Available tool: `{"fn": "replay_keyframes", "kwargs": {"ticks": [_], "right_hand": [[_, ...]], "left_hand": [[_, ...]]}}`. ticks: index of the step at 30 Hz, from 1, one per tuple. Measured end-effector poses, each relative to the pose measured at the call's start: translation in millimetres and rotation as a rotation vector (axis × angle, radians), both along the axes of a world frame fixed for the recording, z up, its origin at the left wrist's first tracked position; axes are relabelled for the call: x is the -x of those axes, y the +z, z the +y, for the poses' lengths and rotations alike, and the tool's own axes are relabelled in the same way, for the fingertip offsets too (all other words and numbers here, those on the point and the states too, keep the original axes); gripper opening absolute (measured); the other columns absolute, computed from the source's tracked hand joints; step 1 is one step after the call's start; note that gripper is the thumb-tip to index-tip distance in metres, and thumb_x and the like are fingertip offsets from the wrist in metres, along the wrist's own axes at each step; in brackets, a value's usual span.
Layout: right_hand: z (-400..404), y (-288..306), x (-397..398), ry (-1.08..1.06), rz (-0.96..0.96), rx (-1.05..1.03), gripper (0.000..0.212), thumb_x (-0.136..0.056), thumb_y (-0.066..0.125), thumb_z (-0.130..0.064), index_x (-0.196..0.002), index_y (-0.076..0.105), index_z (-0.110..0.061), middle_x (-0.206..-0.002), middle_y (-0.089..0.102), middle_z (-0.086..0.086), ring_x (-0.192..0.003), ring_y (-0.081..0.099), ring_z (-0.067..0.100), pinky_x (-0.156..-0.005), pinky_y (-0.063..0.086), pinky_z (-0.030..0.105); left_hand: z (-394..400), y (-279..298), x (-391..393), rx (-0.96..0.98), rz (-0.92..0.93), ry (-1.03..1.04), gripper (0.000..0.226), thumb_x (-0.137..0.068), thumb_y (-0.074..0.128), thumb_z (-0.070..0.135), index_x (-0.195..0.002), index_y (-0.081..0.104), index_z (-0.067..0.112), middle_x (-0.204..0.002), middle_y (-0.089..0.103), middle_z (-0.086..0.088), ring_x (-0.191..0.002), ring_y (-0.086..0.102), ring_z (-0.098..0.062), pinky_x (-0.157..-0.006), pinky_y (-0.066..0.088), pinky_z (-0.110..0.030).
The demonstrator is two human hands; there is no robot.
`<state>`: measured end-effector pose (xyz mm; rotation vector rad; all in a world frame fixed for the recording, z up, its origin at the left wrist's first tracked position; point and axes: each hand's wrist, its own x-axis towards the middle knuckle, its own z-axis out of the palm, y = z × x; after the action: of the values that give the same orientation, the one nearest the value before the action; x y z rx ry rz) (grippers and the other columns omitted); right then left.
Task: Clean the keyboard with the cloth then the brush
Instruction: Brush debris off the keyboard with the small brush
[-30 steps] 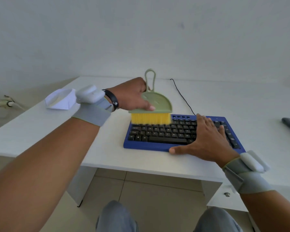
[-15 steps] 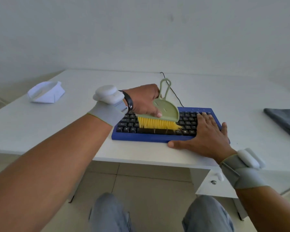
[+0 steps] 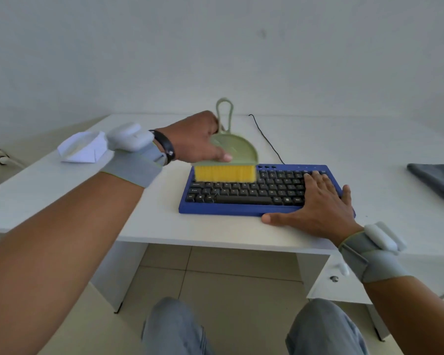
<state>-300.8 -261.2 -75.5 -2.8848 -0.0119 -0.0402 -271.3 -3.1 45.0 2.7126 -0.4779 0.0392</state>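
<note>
A blue keyboard (image 3: 241, 210) with black keys lies near the front edge of the white desk (image 3: 164, 229). My left hand (image 3: 195, 139) grips a green brush (image 3: 232, 149) with yellow bristles, held upright over the keyboard's far left corner, bristles at the top key rows. My right hand (image 3: 318, 208) lies flat, fingers spread, on the keyboard's right end. A dark grey cloth (image 3: 438, 180) rests on the desk at the far right.
A folded white paper piece (image 3: 81, 149) sits at the desk's left side. The keyboard's black cable (image 3: 267, 139) runs back toward the wall. A drawer unit (image 3: 344, 283) stands under the desk on the right. My knees show below.
The brush swept down across the middle key rows half a second ago and has now returned up to the keyboard's far left corner. My right hand stays pressed on the right end.
</note>
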Motion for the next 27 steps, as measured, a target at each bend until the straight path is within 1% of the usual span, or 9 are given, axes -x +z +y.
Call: {"fn": "replay_keyframes", "kwargs": {"ticks": [2,4,7,9,11,16,22,25,27], "right_hand": [[3,4,0,0.007,-0.001,0.003,0.151,-0.036,0.045,-0.101,-0.155,0.005,-0.015,-0.164,-0.003,0.005,-0.150,-0.006,0.020,-0.118,-0.008,0.055],[8,6,-1,0.040,-0.034,0.007,0.149,-0.038,0.051,-0.098,-0.154,0.006,-0.015,-0.164,-0.002,0.006,-0.150,-0.005,0.022,-0.118,-0.009,0.055],[12,1,-5,0.104,-0.083,-0.026,0.153,-0.030,0.044,-0.103,-0.154,0.010,-0.021,-0.163,0.007,0.004,-0.150,0.000,0.022,-0.119,-0.006,0.055],[11,-5,-5,0.108,-0.077,-0.037,0.154,-0.028,0.034,-0.106,-0.154,0.010,-0.021,-0.163,0.007,0.002,-0.151,0.001,0.019,-0.120,-0.006,0.053],[12,-8,-4,0.097,-0.066,-0.025,0.154,-0.029,0.029,-0.106,-0.155,0.008,-0.019,-0.164,0.005,0.001,-0.151,-0.001,0.017,-0.120,-0.007,0.050],[13,-7,-2,0.091,-0.062,-0.017,0.150,-0.034,0.031,-0.103,-0.155,0.008,-0.018,-0.164,0.003,0.003,-0.151,-0.002,0.018,-0.120,-0.010,0.049],[15,1,-1,0.084,-0.031,-0.026,0.151,-0.031,0.034,-0.101,-0.154,0.009,-0.018,-0.164,0.001,0.004,-0.150,-0.004,0.019,-0.118,-0.013,0.051],[16,3,-1,0.087,-0.019,-0.042,0.150,-0.032,0.038,-0.099,-0.154,0.009,-0.018,-0.164,-0.001,0.005,-0.150,-0.006,0.020,-0.117,-0.014,0.053],[18,5,0,0.098,-0.018,-0.053,0.149,-0.033,0.042,-0.097,-0.154,0.007,-0.017,-0.164,-0.002,0.006,-0.150,-0.007,0.021,-0.117,-0.015,0.053]], "left_hand": [[-27,-2,-1,0.054,0.002,-0.082,0.032,-0.084,0.076,0.034,-0.095,0.069,0.004,-0.081,0.067,-0.003,-0.067,0.062,-0.015,-0.057,0.048,-0.023],[-51,-8,-3,0.065,0.030,-0.122,0.030,-0.086,0.075,0.032,-0.098,0.067,0.006,-0.085,0.066,-0.001,-0.071,0.062,-0.013,-0.054,0.046,-0.016],[-68,-23,-8,0.098,0.096,-0.130,0.025,-0.084,0.077,0.031,-0.079,0.058,0.016,-0.074,0.059,0.005,-0.063,0.055,-0.010,-0.045,0.035,-0.009],[-63,-28,-8,0.098,0.110,-0.124,0.030,-0.083,0.078,0.032,-0.072,0.054,0.018,-0.066,0.053,0.007,-0.056,0.047,-0.009,-0.040,0.031,-0.011],[-49,-28,-6,0.058,0.122,-0.100,0.032,-0.082,0.078,0.035,-0.071,0.053,0.019,-0.064,0.050,0.007,-0.054,0.045,-0.008,-0.044,0.033,-0.015],[-3,-31,3,-0.048,0.153,-0.038,0.029,-0.080,0.079,0.041,-0.083,0.064,0.016,-0.071,0.061,0.003,-0.061,0.055,-0.014,-0.058,0.042,-0.028],[37,-24,8,-0.128,0.146,0.026,0.028,-0.079,0.080,0.038,-0.076,0.067,0.014,-0.064,0.060,0.003,-0.059,0.055,-0.016,-0.059,0.042,-0.027],[38,-13,5,-0.177,0.129,0.055,0.036,-0.079,0.079,0.039,-0.073,0.062,0.008,-0.063,0.055,-0.001,-0.058,0.051,-0.020,-0.058,0.039,-0.031],[30,-4,6,-0.150,0.086,0.058,0.038,-0.080,0.079,0.037,-0.068,0.057,0.009,-0.060,0.051,-0.001,-0.055,0.048,-0.019,-0.056,0.037,-0.030]]}}
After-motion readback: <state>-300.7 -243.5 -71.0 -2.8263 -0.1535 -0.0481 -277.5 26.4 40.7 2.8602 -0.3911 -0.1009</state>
